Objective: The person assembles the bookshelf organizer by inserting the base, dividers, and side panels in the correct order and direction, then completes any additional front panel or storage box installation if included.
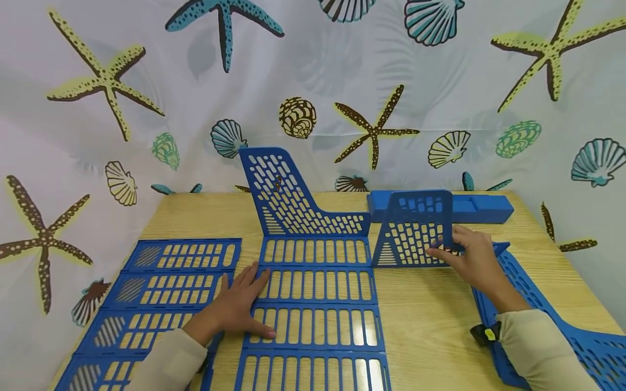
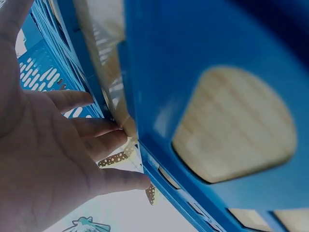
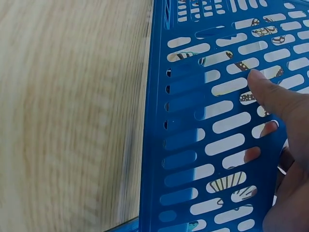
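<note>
My right hand pinches a small perforated blue plastic side panel by its right edge. The thumb lies on its near face and the other fingers are behind it, as the right wrist view shows. The panel stands upright, its bottom left corner right at the far end of a slatted blue panel lying flat. At that panel's far end rises a taller, L-shaped perforated panel. Fingers spread, my left hand rests on the slatted panel's left edge. The left wrist view shows these fingers extended, with blue plastic close by.
Left of the slatted panel lies another blue panel with grid openings, partly under the left forearm. Long blue trays sit at the back right. More perforated blue panels are beside the right forearm. A patterned cloth hangs behind the wooden table.
</note>
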A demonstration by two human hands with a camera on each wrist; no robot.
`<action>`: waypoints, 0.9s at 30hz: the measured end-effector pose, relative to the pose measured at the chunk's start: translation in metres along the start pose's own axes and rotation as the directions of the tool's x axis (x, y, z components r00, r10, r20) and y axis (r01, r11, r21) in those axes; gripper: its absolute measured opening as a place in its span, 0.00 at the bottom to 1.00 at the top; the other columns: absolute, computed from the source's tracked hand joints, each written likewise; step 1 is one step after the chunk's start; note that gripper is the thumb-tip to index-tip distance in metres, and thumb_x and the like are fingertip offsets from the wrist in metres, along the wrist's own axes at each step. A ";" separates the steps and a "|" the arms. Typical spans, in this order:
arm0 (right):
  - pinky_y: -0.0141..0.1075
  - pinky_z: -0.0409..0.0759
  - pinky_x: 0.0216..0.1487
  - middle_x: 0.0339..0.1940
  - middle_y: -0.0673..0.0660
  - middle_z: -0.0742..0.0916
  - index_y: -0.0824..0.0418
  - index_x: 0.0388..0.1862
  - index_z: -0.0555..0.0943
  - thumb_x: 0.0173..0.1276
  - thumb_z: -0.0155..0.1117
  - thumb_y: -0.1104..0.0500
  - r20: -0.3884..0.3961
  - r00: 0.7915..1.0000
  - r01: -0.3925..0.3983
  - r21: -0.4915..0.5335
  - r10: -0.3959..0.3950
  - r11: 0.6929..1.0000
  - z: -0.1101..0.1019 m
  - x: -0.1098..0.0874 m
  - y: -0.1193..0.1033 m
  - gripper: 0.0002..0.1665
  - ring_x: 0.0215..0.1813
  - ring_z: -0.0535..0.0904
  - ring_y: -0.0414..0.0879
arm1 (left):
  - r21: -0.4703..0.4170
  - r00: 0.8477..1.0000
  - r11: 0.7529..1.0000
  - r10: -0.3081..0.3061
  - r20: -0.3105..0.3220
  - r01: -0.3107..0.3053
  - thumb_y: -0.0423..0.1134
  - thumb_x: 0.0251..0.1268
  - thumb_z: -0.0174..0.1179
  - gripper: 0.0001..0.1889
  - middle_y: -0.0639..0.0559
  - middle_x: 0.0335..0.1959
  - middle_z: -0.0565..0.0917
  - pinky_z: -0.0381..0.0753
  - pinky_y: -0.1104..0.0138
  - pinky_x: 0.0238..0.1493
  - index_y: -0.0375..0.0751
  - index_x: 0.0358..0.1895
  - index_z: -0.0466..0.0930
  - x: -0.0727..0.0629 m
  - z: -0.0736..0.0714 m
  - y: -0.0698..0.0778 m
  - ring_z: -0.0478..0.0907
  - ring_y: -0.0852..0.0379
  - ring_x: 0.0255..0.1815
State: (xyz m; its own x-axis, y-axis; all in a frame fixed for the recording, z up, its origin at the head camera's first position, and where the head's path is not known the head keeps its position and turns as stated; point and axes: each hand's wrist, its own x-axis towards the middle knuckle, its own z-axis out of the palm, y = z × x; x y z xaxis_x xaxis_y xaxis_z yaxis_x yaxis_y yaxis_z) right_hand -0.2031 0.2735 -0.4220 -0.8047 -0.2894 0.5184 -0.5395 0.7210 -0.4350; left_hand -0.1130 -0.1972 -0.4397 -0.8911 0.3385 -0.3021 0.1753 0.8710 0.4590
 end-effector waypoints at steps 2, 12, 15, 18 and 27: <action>0.42 0.60 0.41 0.28 0.52 0.86 0.55 0.26 0.86 0.47 0.81 0.66 0.010 1.000 -0.002 -0.010 0.002 1.000 -0.001 -0.001 -0.001 0.11 0.30 0.80 0.45 | 0.004 1.000 1.000 -0.001 0.002 0.001 0.68 0.40 0.76 0.68 0.33 0.82 0.42 0.32 0.23 0.69 0.40 0.81 0.47 0.000 0.000 0.000 0.41 0.30 0.82; 0.28 0.70 0.27 0.22 0.49 0.90 0.56 0.27 0.90 0.50 0.79 0.66 0.118 0.988 0.106 -0.025 -0.103 0.994 -0.010 -0.001 0.001 0.07 0.22 0.76 0.29 | -0.001 1.000 1.000 -0.009 0.002 0.009 0.67 0.39 0.76 0.68 0.34 0.83 0.40 0.30 0.25 0.71 0.40 0.81 0.47 0.002 0.003 -0.002 0.38 0.31 0.83; 0.25 0.71 0.25 0.25 0.52 0.91 0.57 0.30 0.90 0.49 0.79 0.67 0.135 0.983 0.125 -0.007 -0.123 0.992 -0.010 -0.004 0.002 0.09 0.24 0.79 0.28 | 0.006 1.000 1.000 -0.014 0.008 0.014 0.68 0.39 0.76 0.69 0.34 0.83 0.41 0.31 0.25 0.71 0.40 0.81 0.46 0.002 0.003 -0.002 0.38 0.31 0.83; 0.25 0.76 0.27 0.30 0.54 0.92 0.58 0.35 0.91 0.50 0.78 0.68 0.168 0.977 0.136 -0.005 -0.133 0.991 -0.010 -0.008 0.002 0.12 0.29 0.85 0.33 | 0.015 0.999 1.000 -0.025 0.023 0.025 0.69 0.39 0.75 0.69 0.34 0.83 0.41 0.31 0.25 0.71 0.41 0.81 0.46 0.002 0.004 -0.003 0.38 0.32 0.83; 0.29 0.66 0.23 0.27 0.53 0.91 0.58 0.32 0.89 0.60 0.74 0.61 0.242 0.970 -0.009 -0.059 0.023 0.998 -0.009 0.005 -0.007 0.02 0.22 0.74 0.31 | -0.005 1.000 1.000 -0.026 -0.003 0.026 0.66 0.39 0.77 0.69 0.35 0.83 0.40 0.33 0.25 0.71 0.40 0.81 0.46 0.001 0.002 -0.001 0.38 0.32 0.83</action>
State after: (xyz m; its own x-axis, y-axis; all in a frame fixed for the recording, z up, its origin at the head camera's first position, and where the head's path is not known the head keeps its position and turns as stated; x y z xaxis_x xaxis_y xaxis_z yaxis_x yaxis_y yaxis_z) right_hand -0.2014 0.2729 -0.4095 -0.8529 -0.4168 0.3145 -0.5168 0.7594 -0.3951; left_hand -0.1131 -0.1976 -0.4419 -0.8968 0.3148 -0.3109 0.1504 0.8778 0.4549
